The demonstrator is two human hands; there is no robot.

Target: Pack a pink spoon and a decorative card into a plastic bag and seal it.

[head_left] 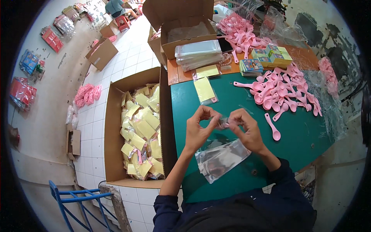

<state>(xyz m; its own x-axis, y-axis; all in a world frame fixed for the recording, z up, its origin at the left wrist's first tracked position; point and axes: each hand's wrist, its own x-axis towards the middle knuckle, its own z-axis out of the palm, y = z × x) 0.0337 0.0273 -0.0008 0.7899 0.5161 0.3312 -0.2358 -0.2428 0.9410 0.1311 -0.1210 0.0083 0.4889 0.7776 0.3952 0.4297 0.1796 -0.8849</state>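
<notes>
Above the green tabletop [185, 116], my left hand [198, 125] and my right hand [247, 127] pinch a small clear plastic bag [223, 123] between them, with thumbs and fingertips closed on it. Several flat clear bags [224, 158] lie fanned out just below my hands. To the right rests a single pink plastic spoon [273, 127]. Beyond it spreads a heap of pink spoons [280, 91]. A clear packet with a yellow card [205, 91] lies past my left hand, a bit of pink showing at its lower corner.
On the left stands a tall open carton [110, 154] filled with yellow-card packets. Bundled clear bags [197, 54], card stacks [272, 57] and another open box [187, 29] occupy the far side. A blue metal frame [79, 199] stands at lower left. Someone sits on a red stool [123, 23] far off.
</notes>
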